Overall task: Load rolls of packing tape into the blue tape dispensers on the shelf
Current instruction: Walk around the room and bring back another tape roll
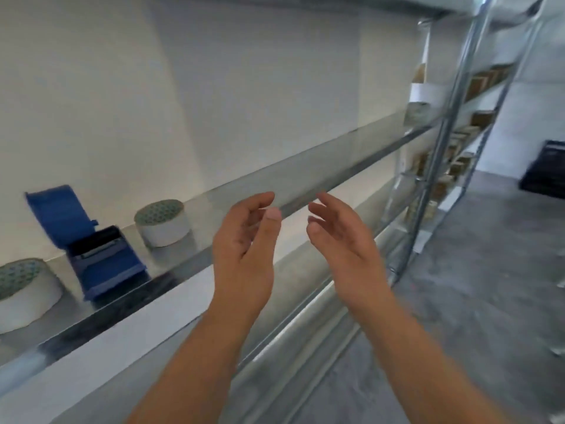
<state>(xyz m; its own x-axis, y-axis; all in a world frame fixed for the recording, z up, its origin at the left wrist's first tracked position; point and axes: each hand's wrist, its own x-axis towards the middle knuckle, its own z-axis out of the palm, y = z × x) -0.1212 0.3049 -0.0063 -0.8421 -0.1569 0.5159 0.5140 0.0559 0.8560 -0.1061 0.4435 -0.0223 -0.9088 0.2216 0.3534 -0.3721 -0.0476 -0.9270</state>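
A blue tape dispenser [97, 249] stands on the metal shelf [232, 206] at the left, its lid tipped up and back. A white tape roll [163, 226] lies flat just right of it. A second white roll [26, 289] lies flat at the far left edge. My left hand [247, 246] and my right hand [339, 237] are raised in front of the shelf's edge, palms facing each other, fingers apart and holding nothing. Both hands are to the right of the dispenser and rolls, apart from them.
The shelf runs bare to the right toward a metal upright [440, 142]. Further shelves with cardboard boxes [449, 166] stand behind it. A dark crate [547, 169] sits on the grey floor at the far right. A lower shelf rail [305, 316] runs beneath my arms.
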